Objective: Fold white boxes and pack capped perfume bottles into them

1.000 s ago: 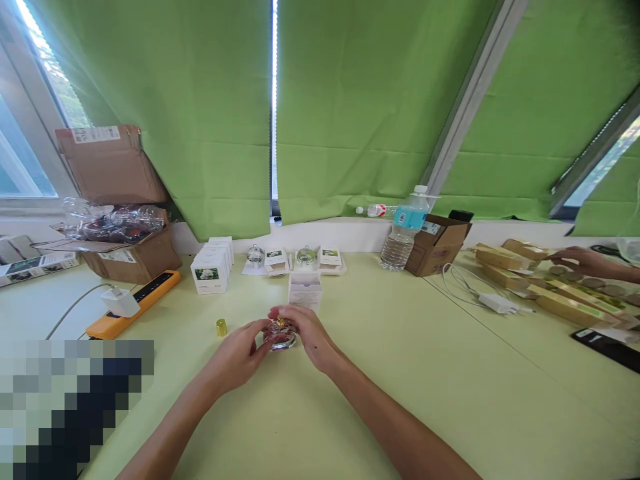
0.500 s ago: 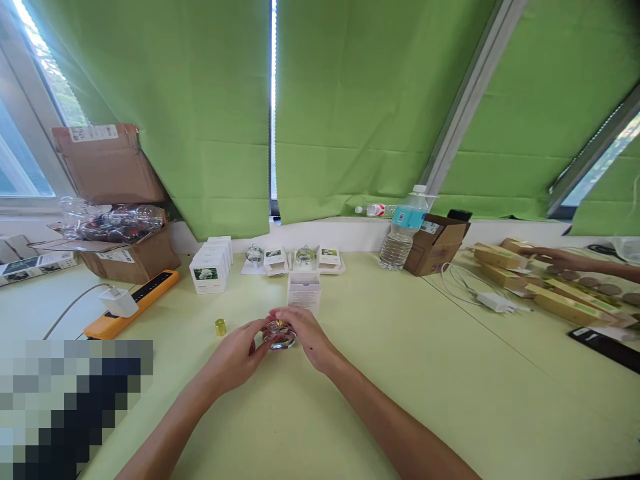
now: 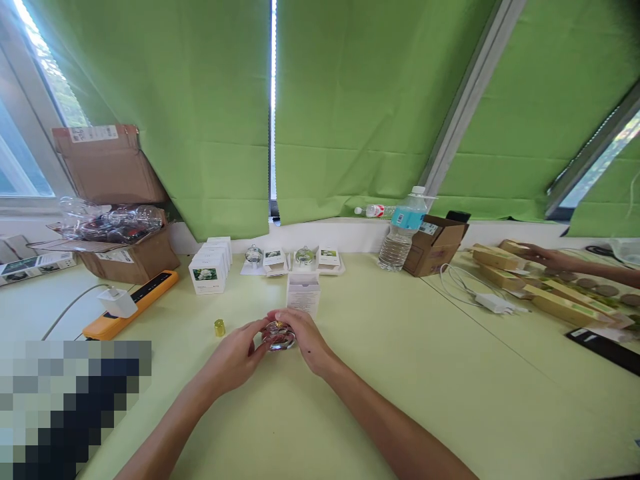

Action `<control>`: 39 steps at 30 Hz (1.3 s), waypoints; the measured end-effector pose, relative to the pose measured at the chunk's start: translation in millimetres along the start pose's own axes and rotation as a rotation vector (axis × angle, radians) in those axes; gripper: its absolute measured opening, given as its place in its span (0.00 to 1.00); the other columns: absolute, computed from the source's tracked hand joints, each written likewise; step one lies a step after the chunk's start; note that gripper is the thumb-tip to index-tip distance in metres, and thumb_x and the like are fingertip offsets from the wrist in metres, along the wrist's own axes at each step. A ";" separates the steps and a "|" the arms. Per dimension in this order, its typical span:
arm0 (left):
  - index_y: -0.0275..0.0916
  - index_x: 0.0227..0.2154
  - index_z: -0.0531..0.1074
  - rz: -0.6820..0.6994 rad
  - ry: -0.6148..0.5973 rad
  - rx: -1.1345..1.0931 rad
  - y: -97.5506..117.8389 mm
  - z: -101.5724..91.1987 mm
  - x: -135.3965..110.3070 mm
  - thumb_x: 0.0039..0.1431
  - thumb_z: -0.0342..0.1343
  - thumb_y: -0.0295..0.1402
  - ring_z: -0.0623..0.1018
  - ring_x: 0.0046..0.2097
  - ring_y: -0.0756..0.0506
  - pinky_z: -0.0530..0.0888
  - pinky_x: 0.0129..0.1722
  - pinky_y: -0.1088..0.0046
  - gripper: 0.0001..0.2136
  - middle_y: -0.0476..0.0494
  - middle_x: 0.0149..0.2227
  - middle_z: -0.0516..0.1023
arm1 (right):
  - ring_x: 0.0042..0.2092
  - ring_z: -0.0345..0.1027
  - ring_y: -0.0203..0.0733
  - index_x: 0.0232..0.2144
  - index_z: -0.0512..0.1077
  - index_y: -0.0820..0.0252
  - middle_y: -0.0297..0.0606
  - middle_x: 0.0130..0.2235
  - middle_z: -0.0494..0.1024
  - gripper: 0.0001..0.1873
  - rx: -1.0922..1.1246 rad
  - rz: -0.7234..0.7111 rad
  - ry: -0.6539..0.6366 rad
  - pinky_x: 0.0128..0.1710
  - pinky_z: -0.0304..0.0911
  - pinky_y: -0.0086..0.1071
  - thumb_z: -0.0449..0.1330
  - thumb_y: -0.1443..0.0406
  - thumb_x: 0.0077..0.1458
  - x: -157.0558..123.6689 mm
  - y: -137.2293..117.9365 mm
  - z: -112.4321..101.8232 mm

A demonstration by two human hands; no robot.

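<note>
Bottle (image 3: 279,346): low, rounded clear glass with a gold neck, on the near-middle worktop (image 3: 360,393), held between the person's two hands.
Left hand (image 3: 243,353): fingers gripping the left side of the bottle, thumb toward the viewer.
Right hand (image 3: 309,341): fingers curled around the bottle's far right side, beside the gold neck; some fingertips are hidden.
Gold cap (image 3: 219,327): on the worktop, left of the left hand and apart from it.
Open box (image 3: 303,293): white, standing just beyond the right hand.
White boxes (image 3: 210,273): a close row farther back on the left, the front one showing a white flower.
Back row: two glass pieces (image 3: 304,256) alternate with two small cartons (image 3: 275,262), near the wall.
Left side: an orange power strip (image 3: 133,307) with a white adapter (image 3: 119,302) on it; behind, a brown carton (image 3: 130,257) filled with clear plastic.
Right side: a large water jug (image 3: 397,243) with a blue label, beside a brown box (image 3: 434,248); a white charger (image 3: 494,303) with its cable lies near.
Far right: another person's hand (image 3: 545,257) reaches over yellow boxes (image 3: 565,303); a black phone (image 3: 603,350) lies in front.
Window: green blinds (image 3: 350,100).
</note>
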State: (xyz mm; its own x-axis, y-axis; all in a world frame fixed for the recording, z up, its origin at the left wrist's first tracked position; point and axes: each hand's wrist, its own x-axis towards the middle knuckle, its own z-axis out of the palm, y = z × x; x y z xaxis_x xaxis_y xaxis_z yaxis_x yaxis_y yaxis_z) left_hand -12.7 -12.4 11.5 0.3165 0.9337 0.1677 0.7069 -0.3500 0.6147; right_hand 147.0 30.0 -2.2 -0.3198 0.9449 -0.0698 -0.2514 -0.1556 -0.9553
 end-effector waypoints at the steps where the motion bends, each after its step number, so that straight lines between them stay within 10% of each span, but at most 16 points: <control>1: 0.46 0.51 0.65 0.002 -0.002 0.004 -0.6 -0.1 0.0 0.61 0.44 0.36 0.74 0.32 0.47 0.68 0.32 0.73 0.17 0.45 0.47 0.75 | 0.29 0.72 0.40 0.34 0.74 0.62 0.35 0.27 0.77 0.16 -0.009 0.010 -0.003 0.34 0.66 0.34 0.61 0.58 0.45 0.0 -0.6 -0.5; 39: 0.46 0.50 0.66 -0.063 0.085 -0.008 -8.5 -10.6 -1.1 0.59 0.45 0.49 0.73 0.29 0.49 0.70 0.33 0.70 0.20 0.47 0.46 0.75 | 0.37 0.73 0.43 0.35 0.75 0.66 0.46 0.35 0.79 0.28 -0.281 -0.095 0.093 0.41 0.66 0.36 0.53 0.45 0.52 16.6 -2.6 -37.9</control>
State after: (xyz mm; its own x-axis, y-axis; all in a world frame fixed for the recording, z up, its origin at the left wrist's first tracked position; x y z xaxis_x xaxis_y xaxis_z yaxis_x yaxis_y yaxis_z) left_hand -25.7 -9.7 14.3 0.2165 0.9569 0.1935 0.7186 -0.2903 0.6319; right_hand 177.0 57.0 -11.7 -0.2187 0.9757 0.0100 -0.0091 0.0082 -0.9999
